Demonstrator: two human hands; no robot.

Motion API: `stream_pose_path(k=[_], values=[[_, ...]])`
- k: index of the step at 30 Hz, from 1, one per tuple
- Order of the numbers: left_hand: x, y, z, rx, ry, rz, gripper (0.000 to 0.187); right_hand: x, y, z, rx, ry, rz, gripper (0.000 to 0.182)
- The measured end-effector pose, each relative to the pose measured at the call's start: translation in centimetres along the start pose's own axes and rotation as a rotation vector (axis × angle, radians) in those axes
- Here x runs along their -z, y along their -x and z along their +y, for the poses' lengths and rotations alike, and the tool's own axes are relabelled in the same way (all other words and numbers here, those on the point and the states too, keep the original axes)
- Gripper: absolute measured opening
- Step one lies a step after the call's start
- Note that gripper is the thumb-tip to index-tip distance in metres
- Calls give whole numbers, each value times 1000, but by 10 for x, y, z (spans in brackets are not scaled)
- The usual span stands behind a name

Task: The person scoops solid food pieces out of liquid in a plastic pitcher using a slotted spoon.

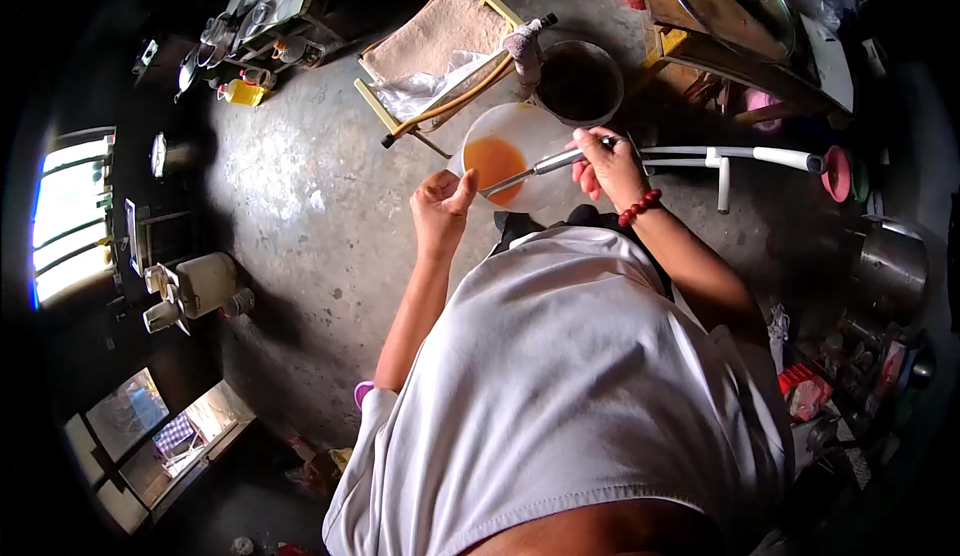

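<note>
My left hand [442, 204] is closed on the near left rim of a translucent white plastic bowl [545, 136], with the thumb at its edge. Orange liquid [495, 161] pools on the bowl's left side. In my right hand [608, 168], a slim metal utensil [550, 163] with a thick silver handle slants down to the left. Its tip reaches the liquid near my left thumb, and the shape of its head is hard to make out. A red bead bracelet [640, 208] circles the right wrist.
Beyond the bowl stand a dark round bucket [580, 81] and a chair with a pinkish towel [440, 36]. A grey-white crutch-like pole [735, 156] extends to the right. A wooden table [740, 26] is at the upper right, and a yellow oil bottle [240, 93] sits at the upper left.
</note>
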State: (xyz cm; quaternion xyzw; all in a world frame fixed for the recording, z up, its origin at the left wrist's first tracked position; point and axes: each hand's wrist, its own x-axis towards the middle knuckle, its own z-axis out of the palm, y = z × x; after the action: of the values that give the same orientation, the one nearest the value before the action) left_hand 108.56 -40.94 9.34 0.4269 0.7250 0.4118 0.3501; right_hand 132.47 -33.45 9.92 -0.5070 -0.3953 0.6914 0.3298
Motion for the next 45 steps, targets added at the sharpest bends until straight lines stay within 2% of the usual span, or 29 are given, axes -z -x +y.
stream_pose_path(k=[22, 24, 26, 29, 37, 39, 45], values=[[14, 5, 3, 30, -23, -49, 50, -6, 23, 15, 241, 186, -107, 30], [15, 4, 7, 35, -31, -64, 51, -7, 30, 13, 314, 204, -123, 23], [13, 4, 12, 23, -61, -49, 52, -7, 37, 10, 302, 202, -140, 21], [12, 2, 11, 21, -44, -61, 53, -7, 48, -5, 377, 400, -158, 15], [8, -2, 9, 9, -31, -61, 52, 2, 59, -21, 587, 563, -172, 12], [8, -3, 9, 1, -15, -55, 51, 3, 60, -25, 796, 687, -129, 14], [6, -5, -1, -8, 16, -60, 49, 11, 64, -34, 837, 786, -206, 18]])
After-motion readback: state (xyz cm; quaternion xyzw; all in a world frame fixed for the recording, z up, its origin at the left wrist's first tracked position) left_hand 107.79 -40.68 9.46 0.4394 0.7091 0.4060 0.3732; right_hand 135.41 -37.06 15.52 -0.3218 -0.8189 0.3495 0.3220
